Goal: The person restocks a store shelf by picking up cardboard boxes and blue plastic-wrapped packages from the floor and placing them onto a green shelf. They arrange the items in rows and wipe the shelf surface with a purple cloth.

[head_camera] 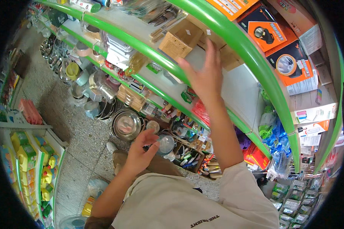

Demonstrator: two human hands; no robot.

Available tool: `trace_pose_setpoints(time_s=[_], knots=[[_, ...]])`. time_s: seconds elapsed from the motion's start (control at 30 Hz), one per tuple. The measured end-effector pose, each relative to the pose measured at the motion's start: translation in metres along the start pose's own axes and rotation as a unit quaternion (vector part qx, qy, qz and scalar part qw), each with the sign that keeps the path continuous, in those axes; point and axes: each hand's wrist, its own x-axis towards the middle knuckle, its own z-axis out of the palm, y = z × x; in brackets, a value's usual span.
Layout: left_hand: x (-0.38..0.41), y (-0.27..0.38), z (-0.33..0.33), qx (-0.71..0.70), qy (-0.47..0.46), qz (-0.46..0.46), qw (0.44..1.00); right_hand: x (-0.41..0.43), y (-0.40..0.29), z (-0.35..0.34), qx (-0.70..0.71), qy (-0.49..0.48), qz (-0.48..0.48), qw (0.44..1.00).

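Note:
My right hand (203, 73) reaches over a white shelf (238, 88) with a green front edge. Its thumb and fingers are spread, and nothing is held. Just beyond the fingertips stands a small brown cardboard box (175, 45); another cardboard box (230, 59) lies to the right, partly behind the hand. Whether the fingers touch either one, I cannot tell. Lower down, in front of my body, my left hand (142, 151) hangs with loosely bent fingers, apart and holding nothing. In the picture it is nearest to a clear-lidded container (166, 143) and a stainless steel pot (126, 125) on the floor.
Orange and black headlamp boxes (289, 65) fill the upper right shelf. Packaged cutlery (163, 14) lies at the back of the shelf. Pots and pans (64, 70) crowd the floor edge. Across the aisle (83, 156), a rack holds yellow bottles (27, 154). Blue plastic packs (278, 137) hang right.

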Motion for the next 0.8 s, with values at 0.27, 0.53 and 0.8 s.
trace_pose_setpoints(time_s=[0.27,0.53,0.8], knots=[[-0.008,0.002,-0.005,0.011,-0.02,0.002,1.0,0.021,-0.019,0.026,-0.149,-0.085,-0.087,0.981],[-0.024,-0.015,-0.018,0.023,0.006,0.005,1.0,-0.02,0.025,-0.001,-0.076,-0.033,-0.069,0.994],[-0.022,0.02,-0.032,-0.062,0.038,-0.007,0.997,-0.069,-0.002,-0.071,0.265,-0.041,-0.089,0.959]])
